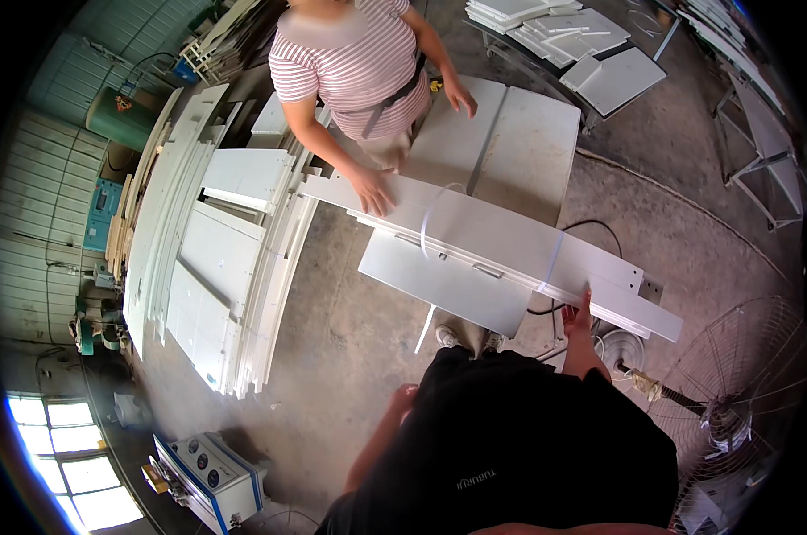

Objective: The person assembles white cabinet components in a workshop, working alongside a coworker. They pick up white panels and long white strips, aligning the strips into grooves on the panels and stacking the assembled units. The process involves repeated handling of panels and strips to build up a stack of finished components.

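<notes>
A stack of long white panels (pixel 501 234), bound with pale straps (pixel 553 259), lies aslant in front of the person, one end toward the co-worker and the other off to the right. The person's right hand (pixel 579 316) holds its near edge close to the right end, thumb up against the side. The left hand (pixel 405 399) hangs by the hip, apart from the stack; whether its fingers are closed I cannot tell. A co-worker's hand (pixel 372 191) rests on the far end. Beneath the stack's near side sits a shorter white board (pixel 448 278); beyond it stands a pale-topped table (pixel 533 134). More white panels (pixel 223 245) are piled at left, and a wire-caged fan (pixel 729 423) stands at right.
</notes>
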The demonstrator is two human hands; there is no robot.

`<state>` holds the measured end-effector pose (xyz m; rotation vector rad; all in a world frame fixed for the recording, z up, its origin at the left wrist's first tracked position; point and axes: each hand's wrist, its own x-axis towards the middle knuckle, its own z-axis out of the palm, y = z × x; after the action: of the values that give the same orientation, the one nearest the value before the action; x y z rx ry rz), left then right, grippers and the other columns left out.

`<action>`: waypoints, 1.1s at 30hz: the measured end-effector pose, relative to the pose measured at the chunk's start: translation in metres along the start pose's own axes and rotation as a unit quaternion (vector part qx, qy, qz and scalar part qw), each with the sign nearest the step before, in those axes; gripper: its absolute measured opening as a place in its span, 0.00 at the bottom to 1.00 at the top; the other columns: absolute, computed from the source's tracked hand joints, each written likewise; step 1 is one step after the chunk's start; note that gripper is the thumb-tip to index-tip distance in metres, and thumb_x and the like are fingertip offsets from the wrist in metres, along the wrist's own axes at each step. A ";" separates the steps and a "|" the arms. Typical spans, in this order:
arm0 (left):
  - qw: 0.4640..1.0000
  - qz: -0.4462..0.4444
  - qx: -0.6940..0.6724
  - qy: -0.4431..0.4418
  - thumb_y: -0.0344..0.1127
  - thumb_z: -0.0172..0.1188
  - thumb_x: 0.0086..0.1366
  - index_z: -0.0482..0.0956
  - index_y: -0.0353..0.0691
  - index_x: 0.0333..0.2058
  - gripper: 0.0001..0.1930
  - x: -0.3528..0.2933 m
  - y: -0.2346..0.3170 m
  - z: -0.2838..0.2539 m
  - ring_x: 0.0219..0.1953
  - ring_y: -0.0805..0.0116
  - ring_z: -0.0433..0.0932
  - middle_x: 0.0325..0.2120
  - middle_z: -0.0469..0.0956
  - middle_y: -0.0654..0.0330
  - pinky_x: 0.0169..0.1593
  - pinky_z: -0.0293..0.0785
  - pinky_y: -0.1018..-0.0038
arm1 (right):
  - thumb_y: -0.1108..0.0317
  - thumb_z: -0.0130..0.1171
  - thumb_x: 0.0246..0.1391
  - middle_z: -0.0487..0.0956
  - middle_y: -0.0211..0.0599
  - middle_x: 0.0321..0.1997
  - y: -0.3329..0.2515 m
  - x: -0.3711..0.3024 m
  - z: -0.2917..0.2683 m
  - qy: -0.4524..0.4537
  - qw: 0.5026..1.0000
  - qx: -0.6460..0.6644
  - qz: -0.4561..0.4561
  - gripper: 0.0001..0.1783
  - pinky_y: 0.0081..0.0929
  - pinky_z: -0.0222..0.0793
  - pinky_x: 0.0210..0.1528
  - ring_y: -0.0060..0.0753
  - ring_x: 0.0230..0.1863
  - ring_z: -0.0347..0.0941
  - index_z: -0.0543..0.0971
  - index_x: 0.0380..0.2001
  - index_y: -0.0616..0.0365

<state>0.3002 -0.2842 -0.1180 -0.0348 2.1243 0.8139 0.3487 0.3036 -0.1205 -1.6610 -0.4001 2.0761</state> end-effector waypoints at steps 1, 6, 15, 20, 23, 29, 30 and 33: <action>1.000 0.005 0.016 0.004 0.49 0.62 0.60 0.82 0.43 0.44 0.19 -0.001 0.007 -0.003 0.46 0.62 0.81 0.42 0.82 0.54 0.50 0.75 0.67 | 0.36 0.73 0.38 0.75 0.27 0.43 -0.001 0.000 -0.001 0.004 1.000 0.001 -0.003 0.37 0.27 0.73 0.40 0.27 0.39 0.72 0.76 0.46 0.48; 1.000 -0.015 0.015 0.018 0.49 0.60 0.60 0.82 0.45 0.44 0.18 -0.013 0.037 -0.012 0.48 0.60 0.80 0.43 0.82 0.55 0.50 0.75 0.67 | 0.32 0.73 0.34 0.77 0.23 0.35 -0.002 0.001 -0.005 0.006 1.000 -0.006 -0.009 0.37 0.24 0.72 0.36 0.24 0.33 0.73 0.77 0.41 0.45; 0.999 0.009 0.007 -0.038 0.48 0.58 0.61 0.82 0.44 0.42 0.17 -0.005 0.017 -0.013 0.44 0.58 0.80 0.39 0.82 0.55 0.49 0.75 0.66 | 0.31 0.72 0.33 0.76 0.23 0.36 -0.002 -0.012 0.005 -0.010 1.000 -0.027 0.006 0.39 0.24 0.71 0.37 0.25 0.35 0.72 0.76 0.43 0.44; 0.991 0.118 -0.069 0.010 0.47 0.58 0.62 0.82 0.41 0.41 0.17 0.013 -0.004 -0.008 0.42 0.63 0.81 0.37 0.83 0.54 0.46 0.76 0.67 | 0.31 0.71 0.34 0.76 0.27 0.46 -0.006 -0.013 -0.004 -0.022 0.999 -0.028 -0.012 0.45 0.29 0.68 0.42 0.26 0.44 0.72 0.74 0.51 0.49; 0.984 0.012 -0.178 0.012 0.47 0.58 0.62 0.83 0.41 0.38 0.16 0.013 0.007 -0.005 0.37 0.67 0.81 0.31 0.82 0.54 0.43 0.76 0.70 | 0.30 0.70 0.34 0.76 0.26 0.45 -0.008 -0.013 -0.003 -0.032 0.999 -0.040 -0.003 0.46 0.28 0.68 0.42 0.26 0.44 0.73 0.74 0.51 0.49; 0.995 0.081 -0.053 -0.039 0.46 0.61 0.61 0.83 0.39 0.36 0.15 0.043 -0.027 -0.005 0.36 0.67 0.80 0.30 0.82 0.55 0.43 0.75 0.71 | 0.28 0.69 0.34 0.75 0.24 0.48 -0.004 -0.006 -0.002 -0.077 0.994 -0.052 0.049 0.47 0.31 0.68 0.45 0.27 0.45 0.72 0.75 0.51 0.48; 0.998 0.043 -0.014 -0.040 0.46 0.62 0.60 0.83 0.40 0.36 0.15 0.042 0.004 -0.010 0.37 0.66 0.80 0.32 0.83 0.56 0.44 0.75 0.70 | 0.27 0.69 0.33 0.75 0.24 0.49 -0.012 0.003 -0.021 -0.075 0.995 -0.031 0.052 0.47 0.31 0.67 0.46 0.27 0.46 0.72 0.75 0.52 0.48; 1.000 0.014 0.002 -0.008 0.47 0.62 0.60 0.82 0.42 0.39 0.16 0.017 0.032 -0.014 0.41 0.64 0.81 0.37 0.83 0.56 0.47 0.75 0.67 | 0.23 0.65 0.33 0.74 0.23 0.55 -0.021 0.007 -0.034 -0.046 0.998 -0.028 0.044 0.53 0.36 0.60 0.57 0.28 0.57 0.68 0.68 0.60 0.40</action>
<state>0.2702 -0.2623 -0.1070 0.0038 2.1152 0.8247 0.3839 0.3233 -0.1244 -1.6454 -0.4247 2.2325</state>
